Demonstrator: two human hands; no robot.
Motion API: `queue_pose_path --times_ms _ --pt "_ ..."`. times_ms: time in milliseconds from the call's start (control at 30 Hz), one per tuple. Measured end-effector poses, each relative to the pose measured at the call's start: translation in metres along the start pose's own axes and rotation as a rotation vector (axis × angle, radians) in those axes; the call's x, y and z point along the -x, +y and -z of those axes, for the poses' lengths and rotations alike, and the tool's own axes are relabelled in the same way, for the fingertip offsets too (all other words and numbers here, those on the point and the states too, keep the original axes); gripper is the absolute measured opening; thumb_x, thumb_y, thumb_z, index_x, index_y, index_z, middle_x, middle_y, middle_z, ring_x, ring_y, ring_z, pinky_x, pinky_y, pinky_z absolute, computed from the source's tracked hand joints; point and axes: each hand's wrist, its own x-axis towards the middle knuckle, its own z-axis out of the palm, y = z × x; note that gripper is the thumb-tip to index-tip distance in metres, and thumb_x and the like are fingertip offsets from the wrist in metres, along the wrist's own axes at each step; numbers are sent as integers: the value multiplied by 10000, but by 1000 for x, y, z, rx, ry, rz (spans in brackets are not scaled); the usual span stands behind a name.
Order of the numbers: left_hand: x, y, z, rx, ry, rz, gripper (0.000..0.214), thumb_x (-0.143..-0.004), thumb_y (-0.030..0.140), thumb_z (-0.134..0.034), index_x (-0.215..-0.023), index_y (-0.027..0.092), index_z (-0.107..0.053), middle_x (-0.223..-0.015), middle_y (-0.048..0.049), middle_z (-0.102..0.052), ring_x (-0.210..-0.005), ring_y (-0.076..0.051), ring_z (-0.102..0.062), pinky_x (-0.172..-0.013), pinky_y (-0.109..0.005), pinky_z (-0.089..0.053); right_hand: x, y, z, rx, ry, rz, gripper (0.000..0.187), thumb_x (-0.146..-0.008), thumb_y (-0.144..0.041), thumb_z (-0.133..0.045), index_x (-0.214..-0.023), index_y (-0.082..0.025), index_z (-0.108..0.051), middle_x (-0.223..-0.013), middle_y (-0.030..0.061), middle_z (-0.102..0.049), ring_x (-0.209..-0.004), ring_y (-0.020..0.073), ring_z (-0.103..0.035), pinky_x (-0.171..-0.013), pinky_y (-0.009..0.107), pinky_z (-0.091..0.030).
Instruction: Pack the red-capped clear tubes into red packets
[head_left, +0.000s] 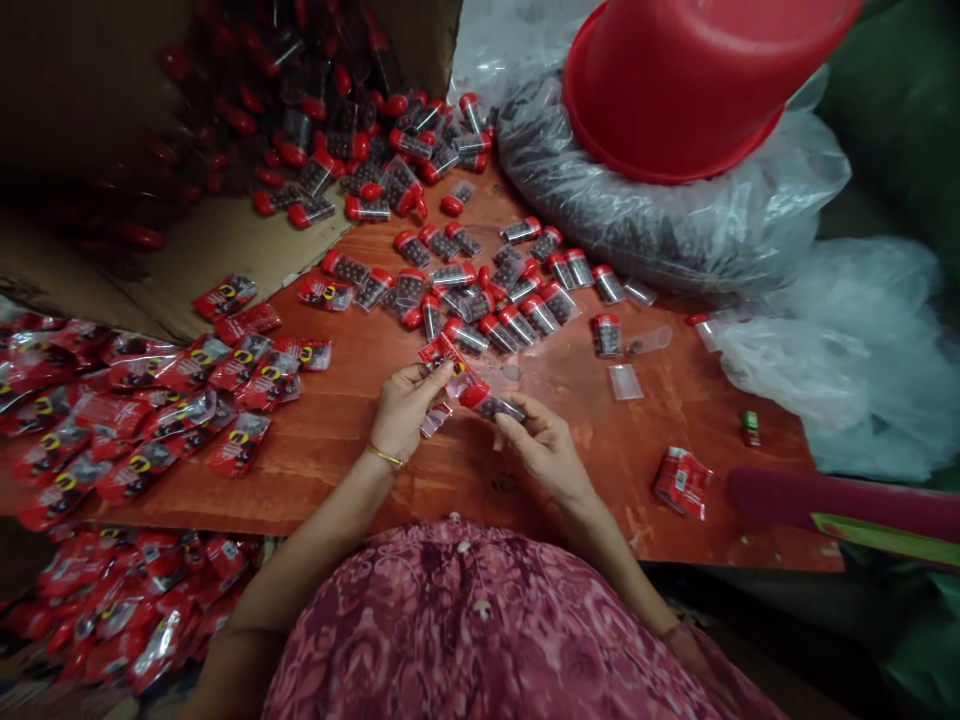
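Observation:
My left hand (406,403) is closed on a small red printed packet (456,368), thumb on top. My right hand (541,443) pinches a clear tube with a red cap (499,405), dark bits inside. The tube's capped end meets the lower edge of the packet; whether it is inside the opening I cannot tell. Under my left fingers lies another small clear-and-dark piece (436,419), partly hidden. Just beyond my hands, many similar red-capped tubes (517,325) lie loose on the orange-red tabletop (330,440).
Filled red packets (195,400) are heaped at the left, more below the edge (165,610). A cardboard box (247,245) spills tubes at the back left. A red tub (675,90) rests on a plastic sack (637,230). Flat red packets (682,482) lie at right.

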Motion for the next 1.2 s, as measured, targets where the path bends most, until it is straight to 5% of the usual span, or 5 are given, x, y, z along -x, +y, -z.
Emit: queue_pose_path --times_ms 100,233,433,1033,1200 --pt "-2 1 2 15 13 115 384 -481 419 -799 -677 149 -610 -611 -4 -662 -528 -97 -597 -511 -202 -446 8 4 5 153 62 105 299 -836 -363 -513 -1079 -200 -572 -683 -11 -638 -441 90 -532 -497 244 -478" --pt "-2 0 3 25 -16 166 349 -531 401 -785 -710 151 -620 -638 -15 -673 -555 -102 -616 -522 -197 -453 12 10 13 467 172 457 234 -833 -259 -530 -1043 -239 -630 -916 62 -675 -791 168 -640 -724 325 -526" --pt "3 2 0 41 -47 187 348 -515 394 -793 -694 143 -629 -635 -10 -668 -533 -89 -602 -499 -181 -444 1 14 18 687 118 764 294 -837 -119 -489 -1026 -267 -660 -1049 96 -608 -957 173 -604 -765 322 -523" --pt "9 -14 -8 58 -117 93 380 -475 367 -806 -748 144 -665 -711 -26 -701 -637 -126 -631 -649 -256 -496 -11 18 -6 684 281 777 314 -840 -120 -470 -1080 -253 -623 -1074 104 -541 -970 190 -577 -759 338 -520" --pt "6 -14 -5 87 -113 17 318 -539 349 -782 -748 135 -675 -745 -39 -704 -680 -128 -632 -686 -261 -496 -8 4 -7 337 192 346 362 -853 -266 -489 -1210 -202 -492 -828 47 -603 -679 141 -586 -589 277 -515"
